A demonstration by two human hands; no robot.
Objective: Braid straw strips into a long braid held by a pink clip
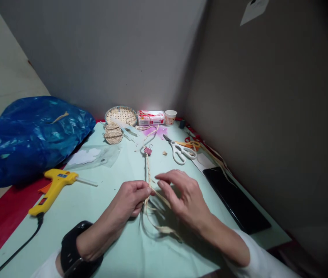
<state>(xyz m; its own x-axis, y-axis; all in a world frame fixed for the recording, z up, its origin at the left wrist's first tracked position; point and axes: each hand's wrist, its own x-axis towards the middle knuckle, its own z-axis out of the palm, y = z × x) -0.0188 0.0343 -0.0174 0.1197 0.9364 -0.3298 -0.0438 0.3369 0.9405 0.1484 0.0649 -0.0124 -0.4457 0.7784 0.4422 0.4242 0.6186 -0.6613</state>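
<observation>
A pale plaited cord (148, 170) of flat straw-like strands runs away from me along the table. A pink binder clip (148, 151) grips it farther up. My left hand (132, 197) is closed, thumb and forefinger pinching the plait at its lower end. Loose strands (164, 229) hang and curl below that pinch. Just to the right, my right hand (183, 197) hovers with thumb and forefinger apart. One strand passes from the pinch toward its palm; whether the hidden lower fingers touch it I cannot tell.
A yellow glue gun (54, 189) and a blue plastic bag (33, 139) lie left. Behind are a woven basket (121, 114), a coiled woven piece (113, 133), a tissue pack (151, 117) and a paper cup (170, 117). White-handled scissors (180, 150) and a black phone (236, 199) lie right.
</observation>
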